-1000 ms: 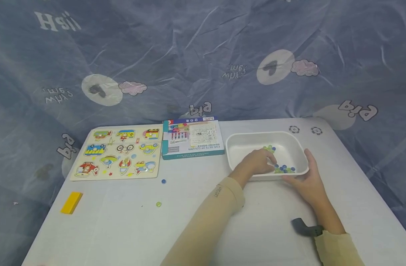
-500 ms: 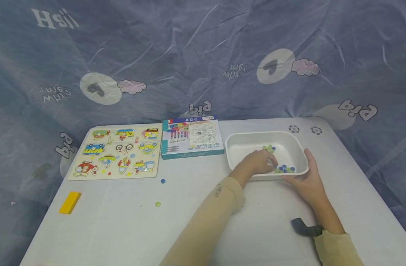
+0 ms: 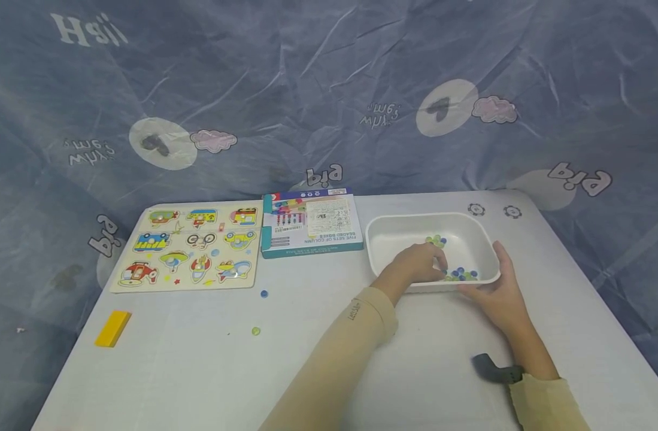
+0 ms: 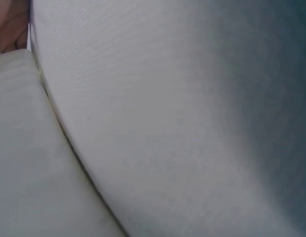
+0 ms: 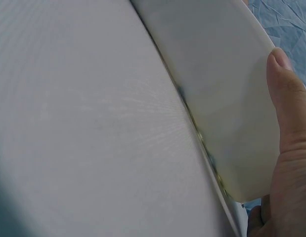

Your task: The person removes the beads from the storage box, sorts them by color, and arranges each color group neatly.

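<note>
A white rectangular tray (image 3: 393, 225) stands at the right of the table and holds clusters of green and blue beads (image 3: 460, 275). My left hand (image 3: 415, 263) reaches over its near rim, fingers curled down inside. Its thumb and forefinger pinch a small blue bead beside the front cluster, partly hidden by the fingers. My right hand (image 3: 500, 294) grips the tray's near right corner, thumb along the rim. The right wrist view shows that thumb (image 5: 286, 94) against the tray's outer wall (image 5: 217, 98). A smaller group of beads (image 3: 436, 240) lies farther back in the tray.
Left of the tray lies a bead-set box (image 3: 318, 224), with a wooden vehicle puzzle board (image 3: 183, 248) beside it. A blue bead (image 3: 264, 294) and a green bead (image 3: 255, 331) sit loose on the table. A yellow block (image 3: 113, 328) is near the left edge.
The left fingertips have shifted slightly at the front bead cluster. The right hand and the tray stay in place.
</note>
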The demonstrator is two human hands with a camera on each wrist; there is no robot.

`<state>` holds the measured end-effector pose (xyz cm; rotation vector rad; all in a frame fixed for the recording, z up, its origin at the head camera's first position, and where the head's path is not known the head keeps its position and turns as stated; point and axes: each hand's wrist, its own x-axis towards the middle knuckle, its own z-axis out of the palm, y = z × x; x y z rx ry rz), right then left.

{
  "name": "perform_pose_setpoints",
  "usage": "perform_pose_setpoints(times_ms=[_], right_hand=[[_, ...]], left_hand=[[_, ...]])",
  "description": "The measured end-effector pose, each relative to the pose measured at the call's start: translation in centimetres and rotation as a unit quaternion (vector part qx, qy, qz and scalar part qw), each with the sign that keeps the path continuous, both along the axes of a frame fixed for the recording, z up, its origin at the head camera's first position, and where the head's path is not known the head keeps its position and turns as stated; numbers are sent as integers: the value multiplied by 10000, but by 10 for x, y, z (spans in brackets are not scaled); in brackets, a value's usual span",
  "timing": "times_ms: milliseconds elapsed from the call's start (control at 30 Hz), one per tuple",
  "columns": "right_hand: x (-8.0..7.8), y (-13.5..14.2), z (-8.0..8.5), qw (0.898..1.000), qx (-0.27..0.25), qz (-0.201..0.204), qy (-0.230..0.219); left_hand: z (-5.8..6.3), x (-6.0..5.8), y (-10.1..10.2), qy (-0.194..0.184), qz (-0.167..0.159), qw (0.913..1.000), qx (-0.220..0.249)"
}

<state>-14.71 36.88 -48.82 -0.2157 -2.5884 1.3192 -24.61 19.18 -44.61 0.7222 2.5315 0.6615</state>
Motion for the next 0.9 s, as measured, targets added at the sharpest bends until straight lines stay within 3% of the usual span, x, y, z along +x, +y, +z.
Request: perform_pose_setpoints(times_ms=[900], right_hand=[[0, 2, -1, 10000, 60, -11, -5]], left_hand=[[2, 1, -3, 113, 297, 9986, 424]])
